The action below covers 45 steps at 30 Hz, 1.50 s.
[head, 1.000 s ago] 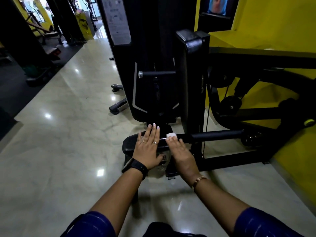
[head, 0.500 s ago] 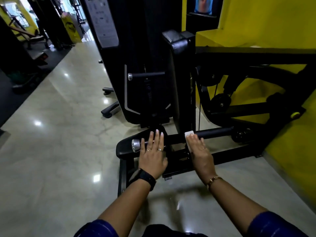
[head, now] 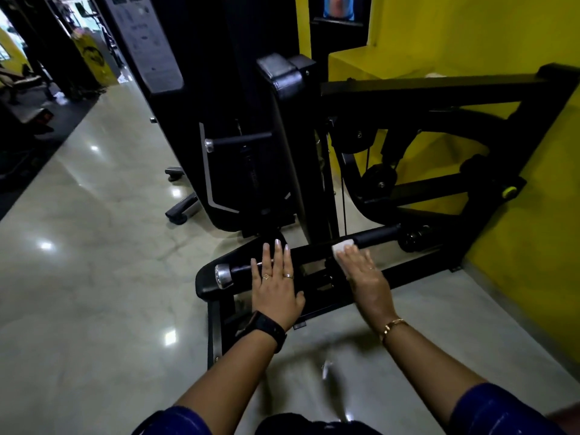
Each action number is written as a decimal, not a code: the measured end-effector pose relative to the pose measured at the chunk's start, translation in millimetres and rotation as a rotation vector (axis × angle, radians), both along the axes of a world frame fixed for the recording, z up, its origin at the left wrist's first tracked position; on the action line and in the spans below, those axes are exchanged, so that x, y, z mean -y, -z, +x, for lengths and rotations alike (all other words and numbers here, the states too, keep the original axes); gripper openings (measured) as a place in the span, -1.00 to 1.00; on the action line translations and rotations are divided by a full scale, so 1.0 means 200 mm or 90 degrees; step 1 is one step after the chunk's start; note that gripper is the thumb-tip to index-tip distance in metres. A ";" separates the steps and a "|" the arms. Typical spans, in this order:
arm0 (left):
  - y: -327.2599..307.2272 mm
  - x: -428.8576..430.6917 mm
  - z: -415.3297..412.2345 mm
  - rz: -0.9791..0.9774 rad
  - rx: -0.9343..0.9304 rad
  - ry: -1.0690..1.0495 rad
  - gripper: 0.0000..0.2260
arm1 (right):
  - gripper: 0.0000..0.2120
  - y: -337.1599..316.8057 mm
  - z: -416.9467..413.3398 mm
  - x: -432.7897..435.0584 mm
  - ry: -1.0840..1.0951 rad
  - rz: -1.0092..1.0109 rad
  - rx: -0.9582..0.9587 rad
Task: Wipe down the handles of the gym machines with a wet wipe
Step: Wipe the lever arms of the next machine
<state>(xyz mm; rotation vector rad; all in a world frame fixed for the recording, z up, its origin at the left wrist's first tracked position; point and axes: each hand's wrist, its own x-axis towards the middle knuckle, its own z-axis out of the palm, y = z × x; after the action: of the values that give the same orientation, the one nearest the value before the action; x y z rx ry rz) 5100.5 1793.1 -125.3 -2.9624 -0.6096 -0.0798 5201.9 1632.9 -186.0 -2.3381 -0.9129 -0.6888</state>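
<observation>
On the low black handle [head: 378, 236], the wet wipe [head: 343, 247] sits pressed under flat fingers of the right hand [head: 364, 274] — probably soft and limp, best pinned broadly. The left hand [head: 276, 287] rests flat beside it, fingers straight.

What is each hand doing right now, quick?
Left hand: open, fingers straight, resting flat on the chrome-capped bar.
Right hand: open, flat fingers pressing the wet wipe onto the black foam handle.
</observation>
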 end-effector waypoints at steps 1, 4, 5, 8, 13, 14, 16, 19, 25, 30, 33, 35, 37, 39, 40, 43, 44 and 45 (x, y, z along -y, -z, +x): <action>0.00 0.01 0.01 -0.012 -0.001 0.000 -0.15 | -0.41 0.01 -0.04 -0.04 -0.026 -0.003 0.011; 0.00 0.03 0.02 -0.027 0.003 0.033 -0.14 | -0.44 -0.02 -0.08 -0.14 -0.094 -0.006 0.006; 0.00 0.04 0.03 -0.024 0.014 0.053 -0.13 | -0.44 -0.05 -0.05 -0.15 -0.107 -0.013 0.012; 0.01 0.04 0.05 0.002 0.012 0.120 -0.14 | -0.47 -0.09 0.07 -0.09 -0.089 -0.047 0.053; 0.02 0.11 0.10 0.003 -0.013 0.132 -0.13 | -0.30 -0.05 0.14 0.09 0.065 -0.024 -0.032; 0.02 0.11 0.11 0.001 0.002 0.131 -0.09 | -0.30 -0.04 0.12 0.09 0.062 -0.018 -0.032; 0.02 0.13 0.13 -0.004 0.001 0.118 -0.04 | -0.31 -0.03 0.06 0.04 0.007 -0.031 -0.015; 0.01 0.14 0.17 0.015 -0.017 0.154 -0.11 | -0.36 -0.08 0.03 -0.06 -0.068 -0.045 -0.036; 0.01 0.16 0.20 0.016 -0.047 0.142 -0.17 | -0.30 -0.10 0.21 0.14 0.139 -0.036 -0.080; 0.01 0.21 0.23 0.007 -0.040 0.122 -0.15 | -0.29 -0.08 0.16 0.10 0.163 -0.121 -0.074; 0.03 0.23 0.26 -0.001 -0.032 0.132 -0.14 | -0.23 -0.09 0.16 0.07 0.169 -0.154 -0.080; 0.06 0.21 0.26 0.001 -0.009 0.149 -0.10 | -0.26 -0.07 0.16 0.09 0.140 -0.176 -0.071; 0.08 0.19 0.26 0.012 0.016 0.147 -0.02 | -0.30 -0.06 0.18 0.11 0.113 -0.205 -0.037; 0.08 0.20 0.26 0.021 0.015 0.136 0.01 | -0.32 -0.10 0.24 0.13 0.142 -0.251 -0.011; 0.08 0.20 0.26 0.035 0.012 0.131 0.00 | -0.33 -0.14 0.27 0.15 0.177 -0.281 -0.013; 0.08 0.21 0.26 0.048 0.006 0.127 -0.04 | -0.36 -0.20 0.30 0.17 0.253 -0.362 -0.052; 0.09 0.21 0.26 0.054 0.009 0.128 -0.04 | -0.36 -0.19 0.28 0.17 0.269 -0.361 -0.056; 0.09 0.21 0.26 0.056 0.013 0.128 -0.05 | -0.34 -0.18 0.26 0.16 0.276 -0.359 -0.060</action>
<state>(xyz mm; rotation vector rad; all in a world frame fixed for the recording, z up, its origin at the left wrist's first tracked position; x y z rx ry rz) 5152.8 1751.6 -142.9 -2.9301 -0.2993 -0.1508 5254.4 1601.5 -150.1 -3.0956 -0.6113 -0.5181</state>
